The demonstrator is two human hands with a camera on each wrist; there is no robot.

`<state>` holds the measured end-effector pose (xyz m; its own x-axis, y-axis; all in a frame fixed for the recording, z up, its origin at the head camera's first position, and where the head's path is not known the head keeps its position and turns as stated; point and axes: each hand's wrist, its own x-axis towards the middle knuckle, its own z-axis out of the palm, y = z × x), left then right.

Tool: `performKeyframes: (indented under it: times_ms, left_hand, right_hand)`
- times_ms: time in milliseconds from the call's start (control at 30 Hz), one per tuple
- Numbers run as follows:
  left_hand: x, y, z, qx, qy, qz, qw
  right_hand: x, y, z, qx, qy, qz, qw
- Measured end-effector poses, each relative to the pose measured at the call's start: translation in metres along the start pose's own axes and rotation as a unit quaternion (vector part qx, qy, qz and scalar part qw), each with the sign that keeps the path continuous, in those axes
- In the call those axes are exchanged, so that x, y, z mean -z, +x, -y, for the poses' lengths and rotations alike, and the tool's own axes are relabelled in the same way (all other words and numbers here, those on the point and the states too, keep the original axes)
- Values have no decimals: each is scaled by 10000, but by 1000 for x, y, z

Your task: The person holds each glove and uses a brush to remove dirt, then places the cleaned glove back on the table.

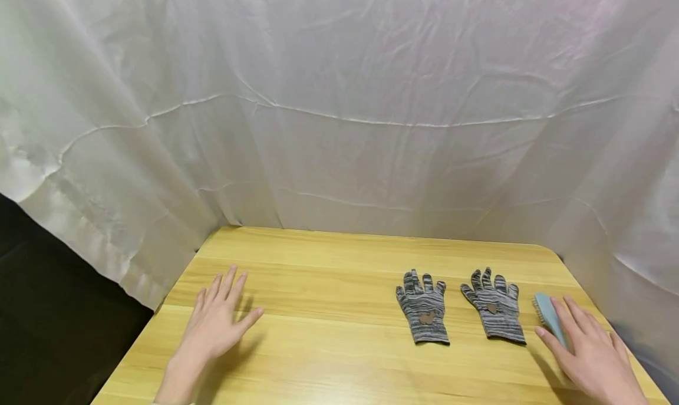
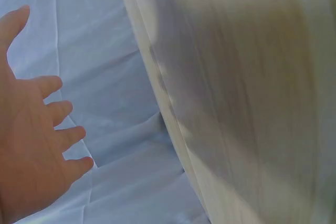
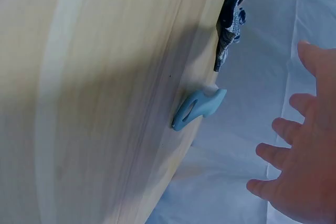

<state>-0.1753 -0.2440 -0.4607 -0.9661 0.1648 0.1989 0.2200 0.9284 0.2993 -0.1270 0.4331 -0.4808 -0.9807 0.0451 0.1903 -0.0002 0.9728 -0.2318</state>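
My left hand (image 1: 212,319) is held over the left part of the wooden table, fingers spread and nothing in it. The left wrist view also shows that hand (image 2: 37,140) with its fingers apart. On the right, my right hand (image 1: 596,352) is over a light blue brush (image 1: 550,319) with pale bristles, overlapping its near end in the head view. In the right wrist view the brush (image 3: 199,107), with a looped handle, lies on the table, apart from the spread fingers of the right hand (image 3: 304,150).
Two grey-black knit gloves, the left one (image 1: 424,310) and the right one (image 1: 498,313), lie flat left of the brush, each with a brown patch. Pale curtain (image 1: 361,157) encloses the wooden table (image 1: 329,281) at the back and sides. A dark area lies beyond its left edge.
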Motion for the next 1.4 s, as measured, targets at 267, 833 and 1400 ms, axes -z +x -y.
performKeyframes:
  times_ms: [267,833,1400]
  left_hand:
    - [-7,3,-15,-58,-61,-272,9996]
    - [-32,30,-78,-570,-668,-754,9933]
    - [-53,66,-146,-1345,-671,217,9884]
  right_hand:
    - [-1,1,3,247,122,-540,9982]
    - [2,5,5,97,502,-1179,9917]
    - [-1,11,-19,-29,393,-165,9991]
